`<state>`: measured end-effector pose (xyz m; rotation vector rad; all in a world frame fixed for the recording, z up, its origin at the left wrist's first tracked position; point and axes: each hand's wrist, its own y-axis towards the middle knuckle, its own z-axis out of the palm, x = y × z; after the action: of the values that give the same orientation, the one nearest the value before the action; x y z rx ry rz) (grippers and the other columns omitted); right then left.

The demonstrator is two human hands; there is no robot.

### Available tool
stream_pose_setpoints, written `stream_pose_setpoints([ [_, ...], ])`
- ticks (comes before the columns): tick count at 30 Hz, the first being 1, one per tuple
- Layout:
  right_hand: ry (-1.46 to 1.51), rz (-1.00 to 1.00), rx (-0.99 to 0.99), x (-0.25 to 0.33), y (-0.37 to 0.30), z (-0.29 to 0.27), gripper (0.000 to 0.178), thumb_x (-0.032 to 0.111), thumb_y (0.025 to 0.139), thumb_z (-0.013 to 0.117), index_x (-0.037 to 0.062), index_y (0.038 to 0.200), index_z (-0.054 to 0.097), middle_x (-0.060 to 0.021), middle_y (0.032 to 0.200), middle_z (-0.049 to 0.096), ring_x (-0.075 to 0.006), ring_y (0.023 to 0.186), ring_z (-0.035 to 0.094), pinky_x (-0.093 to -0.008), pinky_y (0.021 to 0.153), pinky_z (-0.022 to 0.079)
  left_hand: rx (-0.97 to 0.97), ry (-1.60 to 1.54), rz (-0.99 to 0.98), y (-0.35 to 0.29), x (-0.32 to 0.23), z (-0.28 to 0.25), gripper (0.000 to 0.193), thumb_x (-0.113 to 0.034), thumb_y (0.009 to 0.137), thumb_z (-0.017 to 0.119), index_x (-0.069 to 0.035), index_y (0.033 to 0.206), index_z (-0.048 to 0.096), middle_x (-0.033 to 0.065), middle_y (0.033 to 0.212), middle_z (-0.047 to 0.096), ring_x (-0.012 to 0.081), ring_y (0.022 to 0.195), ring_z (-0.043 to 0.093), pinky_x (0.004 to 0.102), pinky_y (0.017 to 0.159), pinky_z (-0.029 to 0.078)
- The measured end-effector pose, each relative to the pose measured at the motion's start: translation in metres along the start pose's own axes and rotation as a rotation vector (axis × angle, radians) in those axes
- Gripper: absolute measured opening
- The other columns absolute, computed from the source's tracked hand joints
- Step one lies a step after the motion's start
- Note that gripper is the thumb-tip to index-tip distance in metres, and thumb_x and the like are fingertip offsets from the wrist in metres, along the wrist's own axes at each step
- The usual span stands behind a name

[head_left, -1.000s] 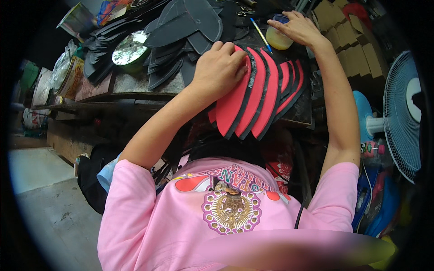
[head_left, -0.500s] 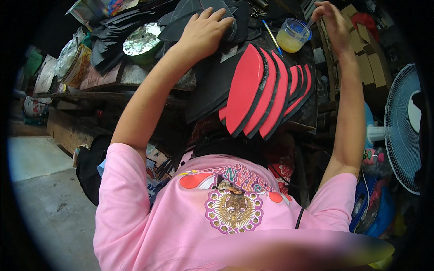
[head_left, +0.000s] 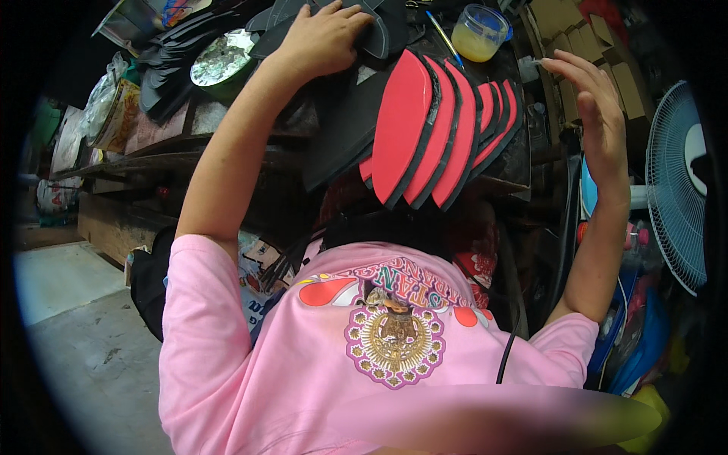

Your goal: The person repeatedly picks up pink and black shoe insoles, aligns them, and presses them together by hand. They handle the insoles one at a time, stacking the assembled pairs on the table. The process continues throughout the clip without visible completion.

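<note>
My left hand (head_left: 324, 39) lies with fingers spread on dark curved pieces with pale outlines (head_left: 377, 36) at the far side of the work table. My right hand (head_left: 595, 102) is raised to the right of the table, its fingers stretched out and the thumb apart; I see nothing gripped in it. Its fingertips are close to a small translucent object (head_left: 528, 70). Between my arms, leaf-shaped red foam pieces with dark undersides (head_left: 402, 125) lie fanned in an overlapping row. Larger dark sheets (head_left: 339, 140) are beneath and left of them.
A clear jar of yellowish liquid (head_left: 479, 38) and a blue pen (head_left: 446, 39) stand and lie beyond the red pieces. Left are a round container with a shiny top (head_left: 222, 59) and stacked dark pieces (head_left: 163, 72). Cardboard boxes (head_left: 580, 49) and a fan (head_left: 675, 186) are right.
My right hand has moved away from the jar, right and toward me, and its fingers have straightened. My left hand stays on the dark pieces. The whole view has shifted slightly.
</note>
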<state>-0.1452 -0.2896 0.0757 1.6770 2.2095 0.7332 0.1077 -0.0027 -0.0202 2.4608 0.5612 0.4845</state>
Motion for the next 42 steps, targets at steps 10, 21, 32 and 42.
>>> stream_pose_setpoints([
  [10, 0.039, 0.077, -0.014, 0.027, -0.042, -0.011, 0.070, 0.061, 0.104, 0.027, 0.0084, 0.123, 0.069, -0.0104, 0.126, 0.067, -0.0285, 0.124, 0.059, -0.0543, 0.117, 0.023, -0.454, 0.151, -0.154, 0.035, 0.011, -0.046, 0.016, -0.008, 0.086, 0.058, -0.010, 0.099, 0.067, 0.0099, 0.095, 0.070, 0.0326, 0.093, 0.066, 0.0449, 0.089, 0.049],
  [21, 0.447, 0.059, -0.196, 0.040, -0.024, 0.022, 0.079, 0.064, 0.103, 0.025, 0.0007, 0.131, 0.063, -0.0133, 0.132, 0.063, -0.0266, 0.129, 0.054, -0.0386, 0.112, 0.036, -0.215, -1.111, -0.393, 0.001, -0.079, -0.103, 0.024, -0.024, 0.105, 0.056, -0.004, 0.113, 0.065, -0.0034, 0.094, 0.062, 0.0050, 0.087, 0.052, 0.0219, 0.080, 0.045],
  [32, 0.200, 0.028, -0.076, 0.049, -0.007, 0.062, 0.079, 0.069, 0.100, 0.025, 0.0090, 0.136, 0.063, -0.0162, 0.130, 0.059, -0.0326, 0.119, 0.056, -0.0432, 0.106, 0.038, 0.175, -1.927, -0.624, -0.015, -0.108, -0.075, 0.035, -0.022, 0.103, 0.058, 0.001, 0.129, 0.057, 0.0048, 0.111, 0.067, 0.0074, 0.098, 0.066, 0.0223, 0.084, 0.057],
  [42, 0.547, 0.072, -0.065, 0.047, -0.012, 0.078, 0.083, 0.076, 0.095, 0.032, 0.0140, 0.145, 0.055, -0.0109, 0.112, 0.063, -0.0287, 0.093, 0.059, -0.0374, 0.085, 0.045, 0.302, -2.354, -0.629, -0.017, -0.108, -0.071, 0.037, -0.018, 0.101, 0.058, 0.002, 0.132, 0.055, 0.0094, 0.115, 0.068, 0.0125, 0.100, 0.069, 0.0274, 0.088, 0.058],
])
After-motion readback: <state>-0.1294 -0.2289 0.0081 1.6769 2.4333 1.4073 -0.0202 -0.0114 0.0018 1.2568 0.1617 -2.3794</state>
